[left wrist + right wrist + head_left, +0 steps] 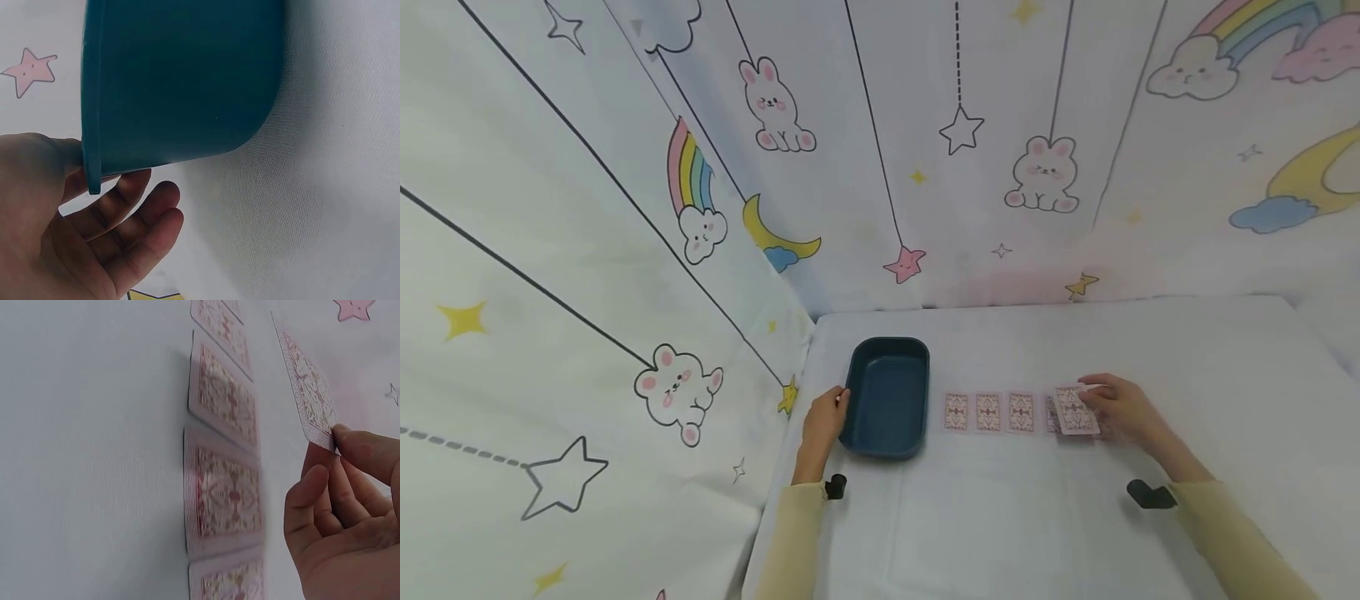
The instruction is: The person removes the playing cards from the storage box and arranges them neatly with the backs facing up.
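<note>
My right hand (1123, 408) pinches a playing card (1077, 412) by one edge between thumb and fingers. In the right wrist view this held card (309, 390) is raised and tilted, its red-patterned back showing. It overlaps another card (1051, 414) of the row in the head view. More playing cards (988, 412) lie back-up in a line on the white cloth. My left hand (826, 421) holds the left side of a deep teal rectangular tray (847, 429). In the left wrist view, thumb and fingers are at the rim (92, 144), the other fingers curling below it.
The table (985, 525) wears a white cloth. Behind it and at the left hang white sheets (865, 192) printed with rabbits, stars and rainbows. The tray stands left of the card row, its inside bare.
</note>
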`<act>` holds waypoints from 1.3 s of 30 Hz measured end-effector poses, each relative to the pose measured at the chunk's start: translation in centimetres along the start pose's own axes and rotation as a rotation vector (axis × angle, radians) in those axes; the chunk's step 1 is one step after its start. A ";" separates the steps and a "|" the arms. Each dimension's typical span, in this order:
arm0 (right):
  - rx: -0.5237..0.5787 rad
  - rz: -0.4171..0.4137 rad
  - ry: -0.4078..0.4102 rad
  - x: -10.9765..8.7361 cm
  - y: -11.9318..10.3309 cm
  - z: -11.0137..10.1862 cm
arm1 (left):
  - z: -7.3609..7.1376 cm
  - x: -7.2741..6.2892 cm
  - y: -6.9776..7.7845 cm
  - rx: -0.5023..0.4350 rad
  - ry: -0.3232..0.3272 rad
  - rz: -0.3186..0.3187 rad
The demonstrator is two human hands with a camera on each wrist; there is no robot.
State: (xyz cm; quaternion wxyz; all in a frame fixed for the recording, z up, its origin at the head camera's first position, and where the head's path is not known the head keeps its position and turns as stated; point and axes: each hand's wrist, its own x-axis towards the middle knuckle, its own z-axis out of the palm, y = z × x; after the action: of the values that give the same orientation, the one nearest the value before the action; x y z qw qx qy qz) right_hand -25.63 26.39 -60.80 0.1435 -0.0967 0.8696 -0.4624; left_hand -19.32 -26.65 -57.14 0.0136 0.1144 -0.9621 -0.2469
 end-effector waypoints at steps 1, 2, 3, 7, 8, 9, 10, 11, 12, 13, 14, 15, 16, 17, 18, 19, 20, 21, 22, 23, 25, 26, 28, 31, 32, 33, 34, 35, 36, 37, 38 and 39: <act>-0.005 0.009 0.004 -0.2 0.3 -0.3 | 0.0 0.0 0.0 0.002 -0.001 -0.004; -0.008 0.014 0.009 -0.3 0.6 -0.5 | 0.0 0.0 -0.1 0.002 -0.004 -0.012; -0.010 0.022 0.013 -0.5 0.9 -0.8 | 0.0 0.0 -0.1 -0.001 -0.004 -0.016; 0.001 0.053 0.032 -1.1 2.4 -1.9 | 0.1 0.1 -0.2 -0.005 -0.003 -0.014; 0.009 0.055 0.041 -1.3 2.8 -2.3 | 0.2 0.1 -0.2 -0.007 -0.002 -0.015; 0.017 0.053 0.046 -1.5 3.3 -2.6 | 0.2 0.2 -0.1 -0.008 -0.001 -0.015; 0.021 0.048 0.057 -1.7 3.7 -2.9 | 0.2 0.2 -0.1 -0.009 -0.003 -0.017; 0.032 0.042 0.065 -2.0 4.1 -3.2 | 0.2 0.2 -0.1 -0.009 -0.004 -0.018; 0.035 0.041 0.075 -2.3 4.5 -3.6 | 0.2 0.2 -0.1 -0.009 -0.004 -0.017; 0.034 0.037 0.084 -2.6 4.9 -3.9 | 0.2 0.2 -0.1 -0.007 -0.004 -0.015; 0.023 0.039 0.088 -2.9 5.3 -4.3 | 0.2 0.2 -0.1 -0.006 -0.005 -0.014; 0.018 0.038 0.087 -3.2 5.6 -4.6 | 0.2 0.2 -0.1 -0.004 -0.005 -0.010; 0.012 0.044 0.089 -3.5 6.0 -5.0 | 0.2 0.2 -0.1 -0.003 -0.005 -0.007; -0.002 0.054 0.085 -3.8 6.3 -5.4 | 0.2 0.2 -0.1 -0.002 -0.005 -0.004; -0.014 0.069 0.083 -4.1 6.6 -5.8 | 0.2 0.2 -0.1 -0.001 -0.004 -0.004; -0.020 0.082 0.076 -4.4 6.9 -6.3 | 0.2 0.2 -0.1 0.000 -0.003 0.000; -0.030 0.096 0.072 -4.7 7.2 -6.7 | 0.2 0.1 -0.1 -0.002 -0.002 0.001; -0.033 0.108 0.072 -5.0 7.5 -7.1 | 0.3 0.1 -0.1 -0.001 -0.001 0.002; -0.042 0.123 0.072 -5.2 7.7 -7.5 | 0.3 0.1 -0.1 -0.004 0.000 0.001; -0.052 0.139 0.068 -5.4 8.0 -7.9 | 0.3 0.1 -0.1 -0.004 0.000 0.000; -0.057 0.163 0.060 -5.8 8.4 -8.5 | 0.2 0.0 -0.1 -0.005 0.000 -0.002; -0.057 0.173 0.053 -5.9 8.6 -8.7 | 0.2 0.0 -0.1 -0.007 -0.001 -0.005; -0.061 0.196 0.038 -6.1 8.9 -9.0 | 0.2 0.0 -0.1 -0.007 -0.002 -0.008; -0.040 0.220 0.030 -6.3 9.1 -9.2 | 0.1 0.0 0.0 -0.012 -0.002 -0.006; -0.037 0.225 0.032 -6.3 9.1 -9.2 | 0.1 -0.1 0.0 -0.015 -0.003 -0.007; -0.035 0.229 0.036 -6.3 9.1 -9.2 | 0.1 -0.1 0.0 -0.019 -0.003 -0.006; -0.030 0.230 0.041 -6.3 9.1 -9.2 | 0.1 -0.1 0.0 -0.021 -0.003 -0.005; -0.031 0.232 0.047 -6.2 9.1 -9.3 | 0.1 -0.1 0.0 -0.023 -0.002 -0.004; -0.033 0.236 0.057 -6.1 9.1 -9.2 | 0.2 -0.1 0.0 -0.024 -0.002 -0.004; -0.037 0.242 0.068 -6.0 9.2 -9.2 | 0.2 -0.1 -0.1 -0.025 -0.003 -0.004; -0.040 0.248 0.076 -5.8 9.2 -9.2 | 0.2 -0.1 -0.1 -0.024 -0.004 -0.005; -0.050 0.254 0.085 -5.7 9.2 -9.1 | 0.2 -0.1 0.0 -0.023 -0.003 -0.004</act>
State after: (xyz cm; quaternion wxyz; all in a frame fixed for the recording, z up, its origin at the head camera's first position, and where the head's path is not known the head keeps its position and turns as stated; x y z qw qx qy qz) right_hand -23.68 40.33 -62.73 0.1615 0.0304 0.8914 -0.4223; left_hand -19.20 -26.59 -57.30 0.0132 0.1159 -0.9591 -0.2580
